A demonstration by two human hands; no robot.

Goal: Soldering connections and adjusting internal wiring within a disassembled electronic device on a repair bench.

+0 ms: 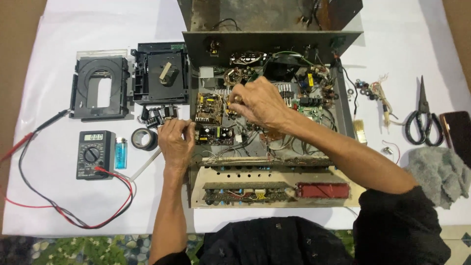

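Dark sleeves sit closest, then the left hand (175,140) bracing the amplifier chassis (267,194) edge on the tabletop (59,206), fingers curled shut. Farther in, the right hand (260,103) pinches a small part over the circuit board (210,109); a slip could snag the thin wires.

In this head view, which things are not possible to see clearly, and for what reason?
- Head view: what the right hand pinches inside the open chassis; its own fingers cover it.
- Head view: the part under the left hand at the chassis edge; the fingers hide it.
- Head view: the red probe; the left frame edge cuts its tip.
- Head view: parts on the circuit boards; too small.
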